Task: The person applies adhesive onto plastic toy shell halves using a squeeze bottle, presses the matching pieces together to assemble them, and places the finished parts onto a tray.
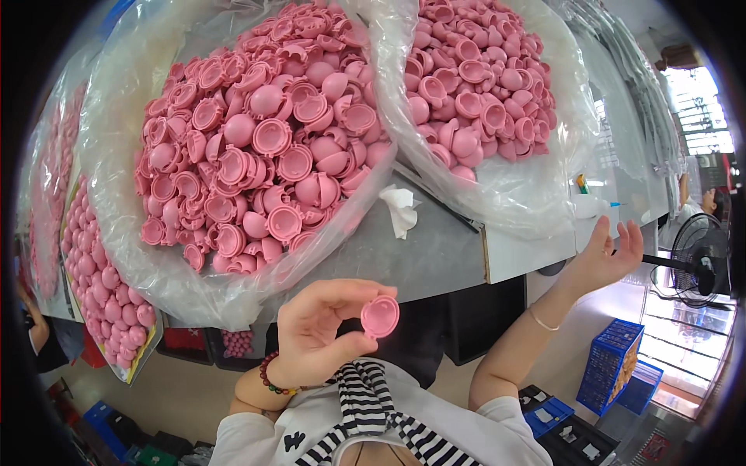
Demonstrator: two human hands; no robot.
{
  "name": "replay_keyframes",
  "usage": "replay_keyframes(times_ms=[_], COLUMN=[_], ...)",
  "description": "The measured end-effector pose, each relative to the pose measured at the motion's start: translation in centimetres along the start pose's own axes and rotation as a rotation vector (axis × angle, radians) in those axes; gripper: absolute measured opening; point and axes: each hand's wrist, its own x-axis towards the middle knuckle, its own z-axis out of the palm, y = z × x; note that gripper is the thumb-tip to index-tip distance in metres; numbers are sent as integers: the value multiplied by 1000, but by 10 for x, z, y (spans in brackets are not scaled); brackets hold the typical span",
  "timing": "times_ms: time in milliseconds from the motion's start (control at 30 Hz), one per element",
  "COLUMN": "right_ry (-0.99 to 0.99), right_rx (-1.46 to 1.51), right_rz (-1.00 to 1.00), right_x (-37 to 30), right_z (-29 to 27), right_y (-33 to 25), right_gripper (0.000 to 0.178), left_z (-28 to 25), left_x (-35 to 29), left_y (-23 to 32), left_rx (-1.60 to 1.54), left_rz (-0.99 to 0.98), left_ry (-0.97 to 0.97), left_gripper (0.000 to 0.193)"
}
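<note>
My left hand [315, 330] pinches a small round pink plastic shell [381, 316] between thumb and fingertips, its hollow side facing up. It is held just off the table's near edge. Out to the right, my right hand [610, 256] is raised with its fingers apart and nothing seen in it. Closest to that hand is a white squeeze bottle [589, 206] with a thin blue tip, lying on the table. A large heap of pink hollow shells [272, 138] fills a clear plastic bag [183, 283] in front of me.
A second clear bag holds more pink shells [489, 113] at the back right. Closed pink balls [116, 311] crowd a tray at the left. A crumpled white tissue [401, 211] and a dark rod [443, 200] lie on the grey table. Blue crates [611, 365] and a black fan [699, 260] stand rightward.
</note>
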Motion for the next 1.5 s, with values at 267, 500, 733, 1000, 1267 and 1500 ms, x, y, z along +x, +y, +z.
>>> replay_keyframes(times_ms=[267, 500, 733, 1000, 1267, 1500], right_ry=[-868, -727, -1295, -1191, -1083, -1031], right_rx=[244, 253, 519, 328, 874, 908], right_rz=[-257, -269, -326, -263, -41, -110], right_x=[-21, -23, -47, -70, -73, -81], right_z=[64, 59, 9, -2, -18, -16], right_y=[-102, -83, -101, -118, -131, -123], right_gripper=[32, 26, 29, 43, 36, 33], left_z=[8, 3, -2, -2, 4, 7], left_x=[0, -3, -5, -2, 1, 5], left_y=[-2, -3, 3, 4, 4, 2], left_rx=[-83, -71, -120, -66, 282, 479], left_rz=[-95, -113, -100, -79, -70, -13], left_ry=[-83, -49, -11, 62, 38, 26], left_gripper=[43, 43, 42, 42, 36, 34])
